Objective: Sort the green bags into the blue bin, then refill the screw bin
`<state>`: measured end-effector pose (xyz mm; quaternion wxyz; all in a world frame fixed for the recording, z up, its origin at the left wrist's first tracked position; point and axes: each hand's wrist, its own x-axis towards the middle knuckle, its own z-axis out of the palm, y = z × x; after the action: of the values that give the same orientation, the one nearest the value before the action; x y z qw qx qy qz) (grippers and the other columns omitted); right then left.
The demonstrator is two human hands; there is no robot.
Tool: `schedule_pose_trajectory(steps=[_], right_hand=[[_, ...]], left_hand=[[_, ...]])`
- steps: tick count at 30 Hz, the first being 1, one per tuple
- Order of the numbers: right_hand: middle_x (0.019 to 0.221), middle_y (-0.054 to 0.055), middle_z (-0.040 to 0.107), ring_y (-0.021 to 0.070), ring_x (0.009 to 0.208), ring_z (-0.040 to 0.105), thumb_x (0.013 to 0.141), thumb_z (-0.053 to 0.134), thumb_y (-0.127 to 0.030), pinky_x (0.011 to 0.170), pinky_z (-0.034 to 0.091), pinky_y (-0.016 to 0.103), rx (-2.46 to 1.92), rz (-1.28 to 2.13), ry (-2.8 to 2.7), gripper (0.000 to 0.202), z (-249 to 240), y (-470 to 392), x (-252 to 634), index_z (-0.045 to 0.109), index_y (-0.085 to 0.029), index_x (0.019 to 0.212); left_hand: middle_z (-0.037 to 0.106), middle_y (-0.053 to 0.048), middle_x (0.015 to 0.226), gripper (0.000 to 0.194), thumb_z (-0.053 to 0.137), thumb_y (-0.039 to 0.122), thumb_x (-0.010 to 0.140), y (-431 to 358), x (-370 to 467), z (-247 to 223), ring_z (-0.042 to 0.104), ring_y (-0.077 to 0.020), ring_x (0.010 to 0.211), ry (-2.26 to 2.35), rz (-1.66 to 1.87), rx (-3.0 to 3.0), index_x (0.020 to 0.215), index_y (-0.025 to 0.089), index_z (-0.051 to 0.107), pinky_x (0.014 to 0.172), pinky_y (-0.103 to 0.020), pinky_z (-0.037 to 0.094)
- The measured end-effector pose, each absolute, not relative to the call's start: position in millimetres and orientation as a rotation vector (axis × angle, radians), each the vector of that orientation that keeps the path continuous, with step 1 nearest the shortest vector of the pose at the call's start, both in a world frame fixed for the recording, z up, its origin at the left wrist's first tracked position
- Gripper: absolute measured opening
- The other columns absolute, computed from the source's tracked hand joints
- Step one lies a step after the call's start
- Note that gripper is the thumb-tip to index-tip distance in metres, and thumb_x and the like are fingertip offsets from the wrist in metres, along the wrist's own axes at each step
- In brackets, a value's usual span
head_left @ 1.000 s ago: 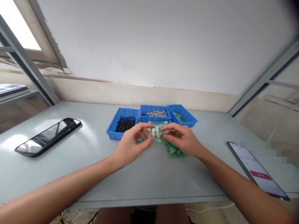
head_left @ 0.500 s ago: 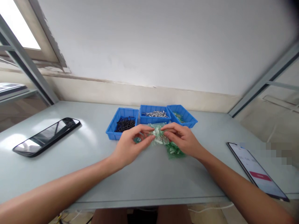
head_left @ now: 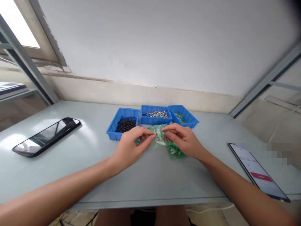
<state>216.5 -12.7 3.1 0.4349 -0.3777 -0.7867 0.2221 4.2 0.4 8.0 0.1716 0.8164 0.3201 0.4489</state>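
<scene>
Three blue bins (head_left: 114,136) hold black screws (head_left: 126,124), silver fasteners (head_left: 157,114) and greenish pieces (head_left: 180,117). Before them, left hand (head_left: 130,145) and right hand (head_left: 187,141), thumbs and fingertips (head_left: 164,128) nearly together, pinch a clear plastic bag (head_left: 160,138) of pale pieces (head_left: 161,143).

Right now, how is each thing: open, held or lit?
Pale bag: pinched between left hand and right hand
Green bag: lying down
Left box: open, dark pieces inside
Middle box: open, silver pieces inside
Right box: open, greenish things inside
Left phone: screen dark
Right phone: screen lit
</scene>
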Motion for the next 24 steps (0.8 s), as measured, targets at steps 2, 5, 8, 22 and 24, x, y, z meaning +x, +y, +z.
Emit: schedule_pose_trajectory(steps=[2,5,8,22,24], right_hand=[[0.076,0.0,0.068,0.0106,0.064,0.061,0.091,0.05,-0.024,0.056,0.045,0.022,-0.946,0.547,-1.966,0.016,3.4,-12.8,216.6,0.061,-0.022,0.103],[0.076,0.0,0.068,0.0105,0.063,0.062,0.091,0.05,-0.024,0.056,0.045,0.021,-0.95,0.529,-1.978,0.015,4.1,-13.3,216.3,0.062,-0.022,0.101],[0.077,0.0,0.069,0.0106,0.062,0.062,0.091,0.05,-0.024,0.055,0.045,0.022,-0.95,0.5,-1.983,0.016,5.1,-14.0,215.9,0.063,-0.022,0.101],[0.076,0.0,0.067,0.0104,0.061,0.06,0.09,0.05,-0.022,0.054,0.046,0.022,-0.9,0.557,-1.944,0.015,7.8,-16.6,215.2,0.062,-0.022,0.1],[0.075,0.0,0.067,0.0105,0.062,0.061,0.091,0.049,-0.023,0.055,0.047,0.022,-0.911,0.58,-1.942,0.015,7.9,-16.2,215.6,0.061,-0.022,0.101]], left_hand=[[0.066,-0.001,0.072,0.008,0.058,0.02,0.086,0.8,3.3,7.7,0.057,-0.0121,0.065,0.867,1.303,2.399,0.081,0.018,0.064,0.06,-0.023,0.045],[0.065,-0.001,0.071,0.008,0.056,0.019,0.088,1.7,1.9,6.6,0.055,-0.0127,0.066,0.803,1.325,2.52,0.083,0.017,0.062,0.062,-0.024,0.045],[0.063,-0.001,0.074,0.01,0.052,0.019,0.09,2.8,1.1,4.9,0.054,-0.013,0.068,0.804,1.324,2.562,0.084,0.018,0.06,0.064,-0.024,0.044],[0.063,-0.002,0.08,0.016,0.062,0.023,0.083,-1.5,1.8,6.3,0.057,-0.0128,0.066,0.751,1.324,2.491,0.097,0.019,0.059,0.064,-0.026,0.048],[0.065,-0.002,0.078,0.013,0.061,0.023,0.084,-0.5,2.2,6.2,0.058,-0.013,0.067,0.753,1.347,2.48,0.096,0.019,0.062,0.064,-0.026,0.048]])
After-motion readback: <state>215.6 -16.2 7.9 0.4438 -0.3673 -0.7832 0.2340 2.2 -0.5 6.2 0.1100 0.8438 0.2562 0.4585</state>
